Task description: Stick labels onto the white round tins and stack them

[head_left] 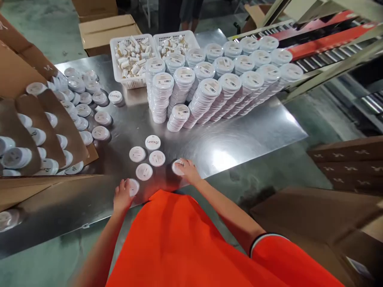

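Your left hand (pixel 122 195) has its grip closed around the side of one white round container (pixel 134 187), near the edge of the metal surface (pixel 221 139) closest to you. Your right hand (pixel 188 170) grasps another round container (pixel 177 168), its fingertips reaching over the top from the right. Between your hands and a little farther out sit four loose containers (pixel 144 172), faces up; being round, they offer no long axis to line up with. The nearest of them lies just ahead and to the right of your left grip, so that hand looks the closer one; the rightmost lies to the left of your right grip and slightly farther out. As for writing, the farthest loose container (pixel 153 142) reads "beauty" after a character too unclear to name, upside down to you. A separate container (pixel 115 97) on the left shows similar lettering. The tall stacks (pixel 209 87) carry barcode labels and small print you cannot read from here
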`<state>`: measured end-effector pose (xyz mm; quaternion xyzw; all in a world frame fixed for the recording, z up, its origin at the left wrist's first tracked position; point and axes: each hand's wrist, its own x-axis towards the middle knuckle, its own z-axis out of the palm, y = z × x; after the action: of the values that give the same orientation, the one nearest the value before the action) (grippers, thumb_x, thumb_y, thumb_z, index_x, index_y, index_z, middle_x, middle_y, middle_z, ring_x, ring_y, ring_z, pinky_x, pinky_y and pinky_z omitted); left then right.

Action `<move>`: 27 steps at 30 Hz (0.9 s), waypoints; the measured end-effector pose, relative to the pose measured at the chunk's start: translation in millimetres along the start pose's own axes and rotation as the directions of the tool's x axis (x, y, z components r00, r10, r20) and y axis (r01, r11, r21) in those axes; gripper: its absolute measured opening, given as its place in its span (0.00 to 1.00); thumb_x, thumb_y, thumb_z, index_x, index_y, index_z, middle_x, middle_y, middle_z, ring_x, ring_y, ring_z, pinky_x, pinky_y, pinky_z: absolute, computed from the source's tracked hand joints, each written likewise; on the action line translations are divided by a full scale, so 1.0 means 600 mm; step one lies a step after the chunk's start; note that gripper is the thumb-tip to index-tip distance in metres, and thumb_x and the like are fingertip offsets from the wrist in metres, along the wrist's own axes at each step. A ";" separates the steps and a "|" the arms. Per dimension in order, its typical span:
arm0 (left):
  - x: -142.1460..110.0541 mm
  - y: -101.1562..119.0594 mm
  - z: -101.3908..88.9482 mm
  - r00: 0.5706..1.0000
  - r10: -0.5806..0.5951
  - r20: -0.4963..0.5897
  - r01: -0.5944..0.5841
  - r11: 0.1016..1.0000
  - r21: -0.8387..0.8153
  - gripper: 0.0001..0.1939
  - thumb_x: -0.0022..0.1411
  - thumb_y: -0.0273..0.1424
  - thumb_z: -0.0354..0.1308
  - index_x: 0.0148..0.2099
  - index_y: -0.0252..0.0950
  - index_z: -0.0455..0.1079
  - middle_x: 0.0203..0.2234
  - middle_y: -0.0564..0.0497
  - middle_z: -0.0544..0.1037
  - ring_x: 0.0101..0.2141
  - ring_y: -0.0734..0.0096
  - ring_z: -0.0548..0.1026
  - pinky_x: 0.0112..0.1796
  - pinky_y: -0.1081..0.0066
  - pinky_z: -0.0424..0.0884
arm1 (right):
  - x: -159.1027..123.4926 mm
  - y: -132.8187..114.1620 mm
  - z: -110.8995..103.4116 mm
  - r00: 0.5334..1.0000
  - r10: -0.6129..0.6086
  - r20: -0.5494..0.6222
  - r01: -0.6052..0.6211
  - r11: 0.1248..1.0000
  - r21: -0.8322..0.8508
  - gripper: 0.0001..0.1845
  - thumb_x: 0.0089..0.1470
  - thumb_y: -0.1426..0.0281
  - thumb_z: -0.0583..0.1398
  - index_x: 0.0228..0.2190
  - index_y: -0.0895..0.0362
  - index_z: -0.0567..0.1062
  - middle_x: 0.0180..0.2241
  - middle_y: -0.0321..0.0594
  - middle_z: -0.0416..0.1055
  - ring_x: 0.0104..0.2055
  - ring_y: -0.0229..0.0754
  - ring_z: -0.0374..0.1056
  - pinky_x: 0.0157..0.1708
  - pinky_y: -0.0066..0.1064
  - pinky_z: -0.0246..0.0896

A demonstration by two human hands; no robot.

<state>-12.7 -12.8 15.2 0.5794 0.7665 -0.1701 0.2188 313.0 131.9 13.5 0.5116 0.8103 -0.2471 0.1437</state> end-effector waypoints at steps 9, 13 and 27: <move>-0.019 0.076 0.010 0.996 0.011 -0.084 -0.015 0.998 -0.054 0.39 0.65 0.48 0.55 0.66 0.22 0.58 0.59 0.29 0.69 0.53 0.45 0.71 0.48 0.56 0.72 | -0.007 -0.189 0.067 0.999 -0.034 -0.031 0.036 0.996 0.083 0.28 0.57 0.58 0.64 0.56 0.53 0.69 0.53 0.49 0.67 0.53 0.53 0.63 0.49 0.39 0.66; -0.017 0.064 0.008 0.998 0.007 -0.069 -0.011 0.998 -0.057 0.41 0.63 0.44 0.59 0.69 0.24 0.55 0.62 0.29 0.67 0.57 0.43 0.68 0.51 0.55 0.71 | 0.009 -0.223 0.079 0.999 -0.025 -0.035 0.029 0.993 0.114 0.28 0.58 0.60 0.64 0.57 0.54 0.67 0.56 0.50 0.66 0.55 0.54 0.63 0.50 0.39 0.66; -0.014 0.086 0.040 0.943 0.314 -0.106 -0.323 0.943 -0.077 0.38 0.64 0.36 0.60 0.72 0.54 0.50 0.74 0.43 0.47 0.71 0.32 0.44 0.62 0.26 0.49 | 0.095 -0.140 0.009 0.965 -0.197 -0.174 0.204 0.979 0.023 0.32 0.60 0.79 0.52 0.65 0.56 0.63 0.72 0.48 0.48 0.73 0.59 0.42 0.69 0.55 0.45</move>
<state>42.5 -18.2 -1.2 0.6922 0.6790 -0.0694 0.2346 212.3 142.2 2.7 0.4491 0.8619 -0.2322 0.0375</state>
